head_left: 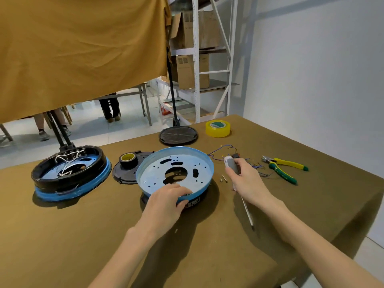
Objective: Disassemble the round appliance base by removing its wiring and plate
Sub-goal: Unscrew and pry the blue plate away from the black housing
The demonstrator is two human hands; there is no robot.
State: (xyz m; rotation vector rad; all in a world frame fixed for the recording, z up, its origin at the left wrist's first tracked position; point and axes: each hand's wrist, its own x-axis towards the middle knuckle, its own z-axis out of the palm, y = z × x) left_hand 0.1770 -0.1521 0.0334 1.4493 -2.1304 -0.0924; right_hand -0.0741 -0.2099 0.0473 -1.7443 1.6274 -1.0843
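Observation:
A round metal plate (158,175) with a blue rim and many holes tilts up off a black base (194,201) in the middle of the table. My left hand (166,201) grips the plate's near rim, fingers curled over the edge. My right hand (246,181) holds a screwdriver (231,165) by its grey-white handle, its shaft (247,210) pointing back toward me. Loose blue wiring with a small switch (228,152) lies on the table behind that hand. A few small brass screws (223,178) lie beside the plate.
A second round base (70,175) with white wires inside stands at the left. A black cover with a black tape roll (127,161) lies between the two bases. Yellow-green pliers (284,167), yellow tape (217,128) and a black stand foot (178,135) lie farther back.

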